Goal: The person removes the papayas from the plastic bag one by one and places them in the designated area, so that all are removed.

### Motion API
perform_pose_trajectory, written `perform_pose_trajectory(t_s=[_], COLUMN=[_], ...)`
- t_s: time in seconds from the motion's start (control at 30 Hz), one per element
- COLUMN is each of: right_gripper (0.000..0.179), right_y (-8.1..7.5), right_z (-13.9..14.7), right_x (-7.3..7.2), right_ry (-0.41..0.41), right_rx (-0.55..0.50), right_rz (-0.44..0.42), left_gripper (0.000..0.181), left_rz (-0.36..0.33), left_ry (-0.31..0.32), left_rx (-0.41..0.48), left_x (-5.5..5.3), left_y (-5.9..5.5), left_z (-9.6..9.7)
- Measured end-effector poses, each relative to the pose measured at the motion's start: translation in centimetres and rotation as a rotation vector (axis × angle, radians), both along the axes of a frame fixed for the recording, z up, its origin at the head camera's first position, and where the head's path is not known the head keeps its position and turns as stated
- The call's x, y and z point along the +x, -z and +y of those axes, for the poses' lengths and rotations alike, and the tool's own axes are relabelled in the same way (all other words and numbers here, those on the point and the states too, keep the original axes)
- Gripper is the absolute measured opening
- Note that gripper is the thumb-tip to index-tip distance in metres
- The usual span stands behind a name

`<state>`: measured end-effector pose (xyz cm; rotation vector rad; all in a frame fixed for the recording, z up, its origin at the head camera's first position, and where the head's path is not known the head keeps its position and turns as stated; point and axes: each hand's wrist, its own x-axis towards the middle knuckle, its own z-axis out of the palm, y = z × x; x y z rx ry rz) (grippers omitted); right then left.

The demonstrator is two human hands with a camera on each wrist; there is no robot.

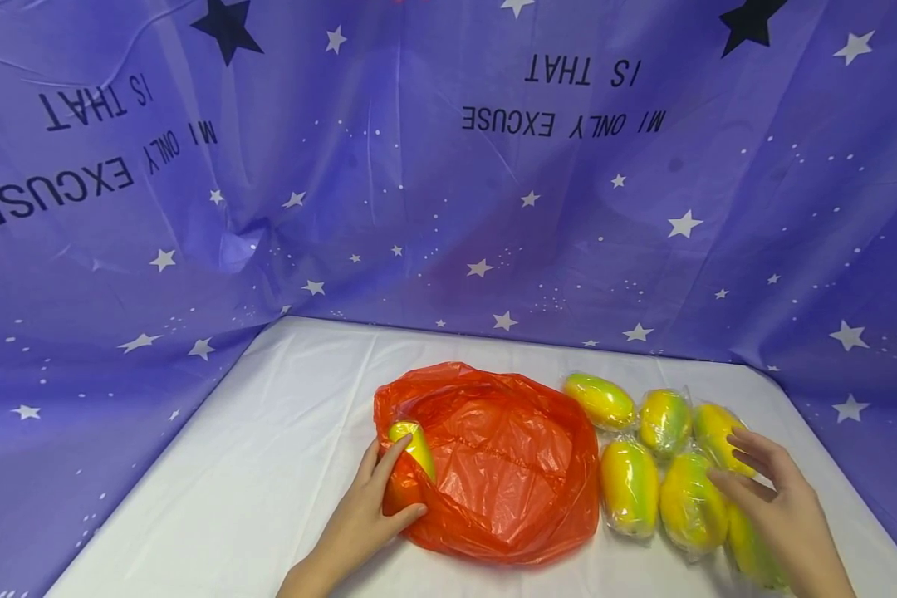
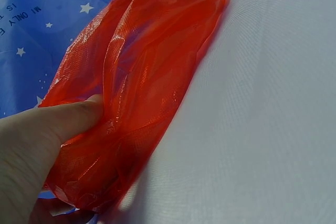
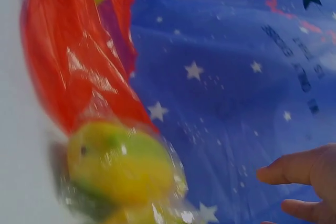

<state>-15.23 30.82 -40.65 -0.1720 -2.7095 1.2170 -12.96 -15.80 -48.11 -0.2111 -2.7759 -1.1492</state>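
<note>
A red plastic bag (image 1: pixel 508 531) lies on the white table with its mouth open upward. My left hand (image 1: pixel 370 507) grips the bag's left side, thumb and fingers around it; the left wrist view shows the thumb pressing the red plastic (image 2: pixel 142 87). Inside the bag, beside those fingers, is a yellow-green mango (image 1: pixel 416 448). Over the group at the right hovers my right hand (image 1: pixel 781 498), fingers spread and holding nothing. Below and around it are several mangoes in clear wrap, among them one yellow mango (image 1: pixel 691 507) and another (image 1: pixel 721 436), partly hidden by the fingers.
Next to the bag's right side stand a wrapped mango (image 1: pixel 628 490) and, farther back, another mango (image 1: pixel 600 400). A white cloth covers the table (image 1: pixel 269 448). Purple curtain (image 1: pixel 448 208) with stars and lettering hangs behind and at both sides.
</note>
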Motion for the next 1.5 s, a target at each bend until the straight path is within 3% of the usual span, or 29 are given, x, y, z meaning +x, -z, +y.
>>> perform_pose_trajectory(t_s=[0.17,0.53,0.73,1.07,1.17,1.3,1.4,1.5], right_gripper=[0.068,0.05,0.048,0.05,0.051,0.052,0.051,0.05], right_y=[-0.3,-0.2,-0.5,-0.1,0.1,0.3,0.6,0.8], right_z=[-2.5,-7.0,-9.4,-13.0,-14.3,-15.9,-16.7,-17.5], right_x=[-0.6,-2.1,-2.8,-4.0,-4.0,-4.2,-4.8,-5.3], right_ry=[-0.12,-0.378,-0.454,-0.546,-0.551,-0.582,-0.627,-0.651], right_rx=[-0.032,-0.222,-0.294,-0.312,-0.366,-0.358,-0.308,-0.33], right_rz=[0.051,0.186,0.129,0.07,-0.019,-0.075,-0.056,-0.079], left_gripper=[0.088,0.088,0.087,0.087,0.087,0.088,0.088,0.088], left_rz=[0.003,0.003,-0.004,-0.003,0.006,0.013,0.009,0.001], left_ry=[0.006,0.006,0.009,0.011,0.009,0.001,-0.006,-0.013], left_rx=[0.007,-0.001,-0.008,-0.011,-0.014,-0.018,-0.011,0.002], left_x=[0.0,0.0,0.0,0.0,0.0,0.0,0.0,0.0], left_y=[-0.1,0.0,0.0,0.1,0.1,0.2,0.1,0.0], left_z=[0.1,0.0,-0.2,-0.1,-0.1,-0.1,-0.1,-0.1])
